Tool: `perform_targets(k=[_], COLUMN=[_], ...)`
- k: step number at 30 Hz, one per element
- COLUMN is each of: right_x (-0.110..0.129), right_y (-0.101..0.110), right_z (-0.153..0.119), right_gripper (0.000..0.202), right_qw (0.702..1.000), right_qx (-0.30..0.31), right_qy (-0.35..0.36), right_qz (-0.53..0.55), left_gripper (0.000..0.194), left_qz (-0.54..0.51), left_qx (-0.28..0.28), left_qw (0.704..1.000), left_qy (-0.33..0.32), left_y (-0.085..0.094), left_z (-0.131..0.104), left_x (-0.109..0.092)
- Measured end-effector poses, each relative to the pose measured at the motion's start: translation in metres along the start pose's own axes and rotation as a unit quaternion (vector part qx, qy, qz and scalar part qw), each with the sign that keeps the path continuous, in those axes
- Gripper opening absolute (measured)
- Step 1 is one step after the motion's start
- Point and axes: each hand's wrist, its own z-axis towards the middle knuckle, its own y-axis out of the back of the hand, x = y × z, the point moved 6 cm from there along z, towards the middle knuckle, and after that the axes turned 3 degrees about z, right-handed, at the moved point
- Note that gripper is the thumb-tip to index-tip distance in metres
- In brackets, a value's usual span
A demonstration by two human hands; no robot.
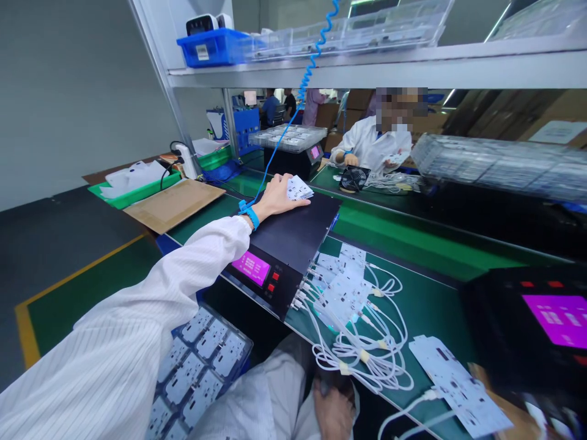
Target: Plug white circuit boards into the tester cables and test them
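Observation:
My left hand (pixel 276 197) reaches out over the black tester box (pixel 287 235), a blue wrist strap at its wrist. Its thumb and fingers are closed round a small stack of white circuit boards (pixel 300 189) at the far end of the box top. Low in the view, what seems to be my right hand (pixel 335 406) is by my lap under the table edge, in shadow, its fingers unclear. White circuit boards (pixel 343 293) with white cables (pixel 362 360) plugged in lie right of the box.
A tray of boards (pixel 202 360) sits below the table edge at left. Another board (pixel 458 385) lies near a second tester (pixel 527 318) on the right. Across the table a person in white (pixel 371 146) works beside a black fan (pixel 354 178). A coiled blue cord (pixel 312 64) hangs down.

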Motion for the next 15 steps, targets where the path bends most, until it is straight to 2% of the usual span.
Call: perform_targets(k=[6,15], right_x=[0.0,0.017], right_y=[0.009,0.028], right_z=[-0.002,-0.007], right_gripper=[0.055,0.054], right_qw=[0.996,0.99], right_qx=[0.067,0.1], right_qy=[0.007,0.005], right_qz=[-0.06,-0.098], left_gripper=[0.088,0.084], left_qz=[0.004,0.003], left_qx=[-0.004,-0.018], left_qw=[1.0,1.0], left_qy=[-0.004,-0.015], left_y=[0.002,0.005], left_z=[-0.001,-0.002], left_x=[-0.003,-0.006])
